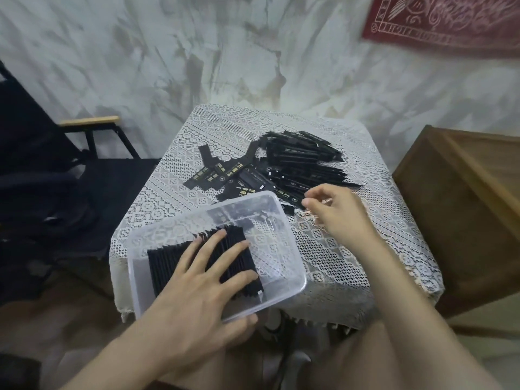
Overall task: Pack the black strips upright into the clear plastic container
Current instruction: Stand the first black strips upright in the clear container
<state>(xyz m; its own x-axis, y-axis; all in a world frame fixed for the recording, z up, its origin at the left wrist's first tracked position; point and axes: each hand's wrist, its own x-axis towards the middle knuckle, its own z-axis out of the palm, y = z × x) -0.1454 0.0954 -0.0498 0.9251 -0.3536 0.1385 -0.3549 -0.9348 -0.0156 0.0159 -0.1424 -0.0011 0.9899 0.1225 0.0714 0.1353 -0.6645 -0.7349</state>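
Your left hand lies flat on the row of packed strips. Its fingers are straight and spread, pressing the tops, and its thumb sits outside the near wall of the clear plastic container. The packed strips stand on edge in the container's left part, with their long edges running from far to near. The free gap is on the row's right side.

Beyond the container's far right corner, the loose pile of black strips lies flat on the counter, with most long axes running roughly left to right.

Your right hand is the nearer one to the pile. Its fingers are curled at the pile's near edge. Whether they already pinch a strip or only touch it, I cannot tell.

A strip from the pile would probably need turning on edge and swinging to match the row, then dropping into the gap to the left of this hand.
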